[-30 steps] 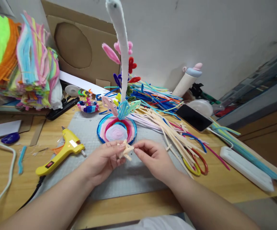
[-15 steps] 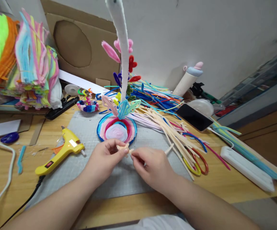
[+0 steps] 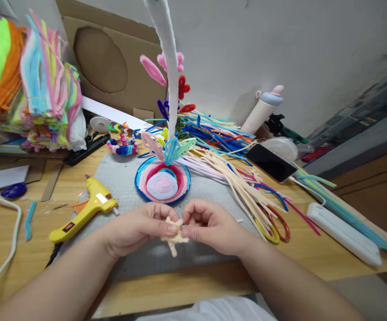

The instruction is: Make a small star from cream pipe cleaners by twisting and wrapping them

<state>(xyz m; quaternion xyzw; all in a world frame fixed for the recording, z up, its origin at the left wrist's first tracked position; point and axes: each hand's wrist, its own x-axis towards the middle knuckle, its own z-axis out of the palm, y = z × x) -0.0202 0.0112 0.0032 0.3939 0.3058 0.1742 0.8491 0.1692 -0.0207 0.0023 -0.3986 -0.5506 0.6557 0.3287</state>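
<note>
A small peach pipe-cleaner figure (image 3: 174,240) with stubby limbs is held over the front of the grey cutting mat (image 3: 140,263). My left hand (image 3: 143,226) is closed, pinching its left side between thumb and fingers. On the opposite side, my right hand (image 3: 215,226) has its thumb and curled fingertips closed at the figure's edge. Just beyond the hands stands a round base (image 3: 162,185) of coiled pink, blue and white pipe cleaners. A tall white fuzzy stem (image 3: 172,84) rises behind it, with coloured loops and petals around it.
A yellow glue gun (image 3: 86,211) lies left of my hands, its cord trailing forward. Loose peach pipe cleaners (image 3: 238,178) spread to the right. Further right are a phone (image 3: 271,162) and a white power strip (image 3: 343,234). Bundled pipe cleaners (image 3: 41,76) are piled back left.
Both hands have moved down towards me with the peach figure, which has turned and shows more of its limbs. The coiled base is less covered. My right-hand fingers have shifted upward on the figure.
</note>
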